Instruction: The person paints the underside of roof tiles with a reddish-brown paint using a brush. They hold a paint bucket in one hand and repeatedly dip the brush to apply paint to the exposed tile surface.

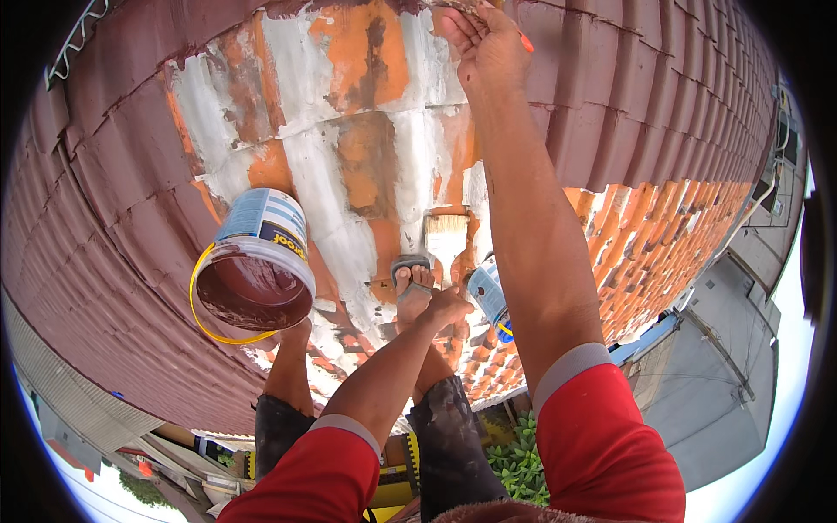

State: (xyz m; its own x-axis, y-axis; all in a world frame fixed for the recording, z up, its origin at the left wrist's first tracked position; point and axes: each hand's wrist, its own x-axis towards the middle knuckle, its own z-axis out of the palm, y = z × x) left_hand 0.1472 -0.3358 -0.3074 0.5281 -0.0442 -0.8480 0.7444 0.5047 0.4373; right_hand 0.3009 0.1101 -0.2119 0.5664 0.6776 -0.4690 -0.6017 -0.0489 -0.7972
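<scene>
My right hand (494, 49), reaching far up the roof, grips a paintbrush with an orange-red handle tip (526, 43); its bristles are hard to make out at the top edge. Lower down, my left hand (450, 306) is closed around the handle of a wide flat brush (446, 238) with pale bristles pointing up the slope. Left of my feet a plastic bucket (256, 261) with a yellow handle tilts towards me, with dark red-brown paint inside. The clay roof tiles (369, 157) ahead are bare orange with white patches, bordered by tiles coated red-brown (588, 131).
A second, smaller-looking container (488, 291) sits right of my left hand, partly behind my right arm. My sandalled foot (413, 284) rests on the tiles beside the wide brush. Below the roof's lower edge are green plants (520, 461); a grey neighbouring roof (706, 366) lies at the right.
</scene>
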